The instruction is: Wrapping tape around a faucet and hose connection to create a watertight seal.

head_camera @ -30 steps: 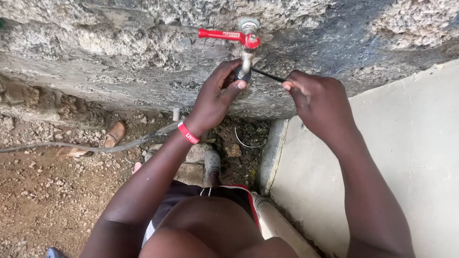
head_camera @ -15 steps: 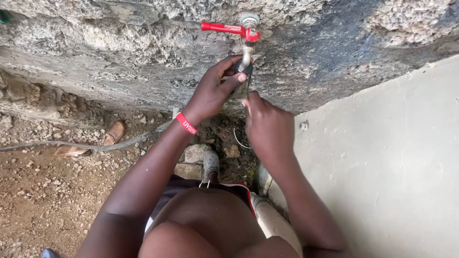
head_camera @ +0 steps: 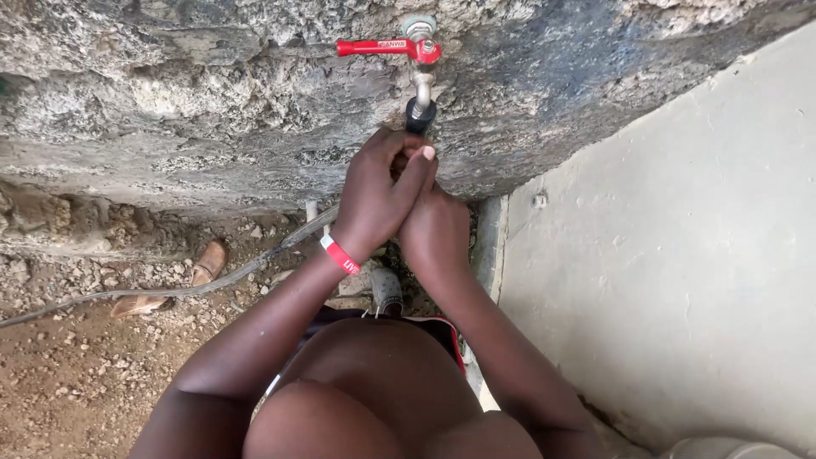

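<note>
Fingers (head_camera: 416, 166) of both hands are bunching together right under the tap spout (head_camera: 420, 109). Left hand (head_camera: 378, 200) is wrapping over the top, thumb pointing up toward the black end of the spout; right hand (head_camera: 435, 234) is tucking in beneath it, touching. Both are curling closed on something between them, but I can't tell what; it's completely covered.

Tap (head_camera: 416, 51) is sitting high on the rough stone wall (head_camera: 212, 110), red lever handle (head_camera: 374, 48) lying sideways to the left. Metal body, rigid, fixed in the stone, so I'd judge it won't give; the lever is the place to take hold for turning, the spout for anything fitted at the end. The black tip looks like rubber or plastic, probably softer and possibly slick if wet.

Can't tell whether water is running. Thin hose (head_camera: 170, 289) is trailing across the dirt, left end cut off by the frame. Red wristband (head_camera: 340, 254) is on my left wrist. Smooth pale wall (head_camera: 680, 238) is on my right.
</note>
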